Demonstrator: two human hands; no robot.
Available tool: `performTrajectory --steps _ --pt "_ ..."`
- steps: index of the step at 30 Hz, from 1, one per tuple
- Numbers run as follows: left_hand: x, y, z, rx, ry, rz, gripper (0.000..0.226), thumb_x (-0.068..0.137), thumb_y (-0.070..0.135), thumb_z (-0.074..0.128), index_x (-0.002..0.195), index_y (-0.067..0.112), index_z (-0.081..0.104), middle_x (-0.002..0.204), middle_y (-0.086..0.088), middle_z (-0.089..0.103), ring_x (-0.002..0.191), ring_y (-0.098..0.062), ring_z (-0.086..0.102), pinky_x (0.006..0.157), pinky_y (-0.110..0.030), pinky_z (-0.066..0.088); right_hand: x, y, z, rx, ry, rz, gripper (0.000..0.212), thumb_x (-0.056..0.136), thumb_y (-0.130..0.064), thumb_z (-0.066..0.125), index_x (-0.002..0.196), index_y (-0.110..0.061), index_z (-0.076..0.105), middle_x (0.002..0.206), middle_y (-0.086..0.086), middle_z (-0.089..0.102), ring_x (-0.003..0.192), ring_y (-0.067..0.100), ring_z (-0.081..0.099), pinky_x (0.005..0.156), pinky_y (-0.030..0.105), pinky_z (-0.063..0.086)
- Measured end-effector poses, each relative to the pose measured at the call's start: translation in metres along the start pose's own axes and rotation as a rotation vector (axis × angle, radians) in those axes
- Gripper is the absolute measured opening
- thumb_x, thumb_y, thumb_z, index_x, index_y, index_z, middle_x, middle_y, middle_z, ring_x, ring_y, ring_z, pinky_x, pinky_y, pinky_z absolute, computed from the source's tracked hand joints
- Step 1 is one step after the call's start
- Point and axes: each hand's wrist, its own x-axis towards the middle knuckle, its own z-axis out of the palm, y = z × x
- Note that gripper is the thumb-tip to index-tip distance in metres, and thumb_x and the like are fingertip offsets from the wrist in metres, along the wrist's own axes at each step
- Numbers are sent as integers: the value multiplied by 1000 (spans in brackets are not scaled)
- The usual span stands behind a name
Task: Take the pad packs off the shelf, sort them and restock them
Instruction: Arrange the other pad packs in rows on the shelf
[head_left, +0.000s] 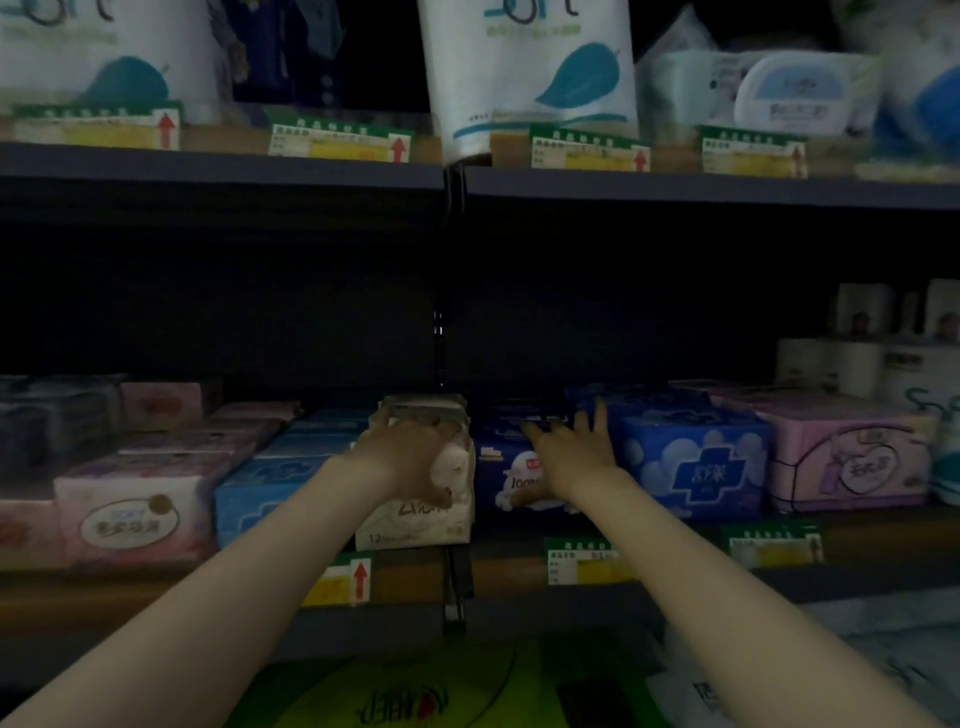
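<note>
The left hand (415, 457) grips a cream pad pack (421, 499) standing at the front edge of the lower shelf (519, 571), its fingers curled over the top of the pack and the thumb down the front face. The right hand (571, 457) reaches past a dark blue pad pack (506, 483) just to the right of it, fingers straight and spread, the tips touching the top of the packs further back; it grips nothing.

The step in hand looks like pulling packs off this shelf. To do it well, the cream pack should probably come straight forward and slightly up so its soft wrapper does not drag the neighbours out with it. The right hand would do best to close round one pack only, taking the front one first so that the row behind is not toppled in the dim back of the shelf.

The lower shelf carries rows of packs side by side: pink packs (135, 514) at the far left, light blue packs (270, 483) next, then the cream pack, the dark blue pack, a brighter blue pack with a cloud pattern (696, 462), and a pale pink pack (852, 462) at the right. Price tags (587, 561) line the shelf edge. The upper shelf (223, 166) holds tall white paper-roll packs (530, 73) with a teal leaf mark and a tub of wipes (800, 93). A green bag (395, 696) lies below, its contents unreadable.
</note>
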Motion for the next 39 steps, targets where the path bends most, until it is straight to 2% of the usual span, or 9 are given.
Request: performTrajectory --steps 3,6,9,12,17,23,32,36,39 --pt "2 22 -12 28 51 102 79 84 49 60 147 22 22 149 -1 31 137 -19 28 116 -41 7 -15 16 -6 109 113 -64 85 81 -64 53 148 -29 15 151 6 30 137 31 25 109 57 -14" --pt "18 44 -14 20 74 163 69 89 41 56 146 18 24 148 -4 33 137 -19 28 116 -39 1 -33 60 -19 114 227 -25 74 88 -48 54 148 -27 16 152 2 28 137 25 26 114 51 -5" --pt "36 63 -5 2 67 170 53 89 28 57 138 15 39 139 -5 44 128 -19 39 115 -36 8 -49 117 -18 92 130 66 75 90 -35 58 149 -27 12 153 4 24 137 25 29 116 43 14" --pt "46 77 0 68 94 170 50 91 22 52 138 15 36 138 -8 45 126 -24 42 109 -33 21 -63 151 0 181 -14 91 79 90 -29 60 149 -29 9 155 8 18 138 27 26 111 38 28" --pt "61 80 -8 55 119 205 57 93 26 51 145 21 27 141 -8 41 127 -26 38 102 -36 29 -60 141 23 161 -5 139 87 87 -37 63 149 -34 2 156 3 12 140 36 11 114 43 22" --pt "84 86 -13 -90 25 279 70 83 39 67 140 16 33 135 -10 46 120 -27 42 92 -34 42 -52 114 30 122 155 229 79 87 -35 63 148 -34 12 152 4 22 134 37 18 106 42 28" --pt "111 90 -44 31 -245 341 83 77 39 73 141 14 26 143 -5 36 124 -22 43 100 -33 43 -34 100 28 112 128 345 79 85 -30 65 146 -34 15 150 6 23 134 38 18 103 44 30" --pt "117 95 -51 -82 -247 395 75 80 46 68 139 17 31 139 -2 41 120 -19 45 97 -29 43 -33 104 25 101 86 352 82 81 -36 68 145 -33 18 147 7 25 133 39 18 102 48 31" --pt "128 113 -58 -211 -82 480 71 82 50 65 136 14 35 134 -4 44 114 -18 47 89 -24 42 -32 108 27 109 137 318 83 79 -43 68 145 -31 20 146 5 24 133 37 17 102 48 31"
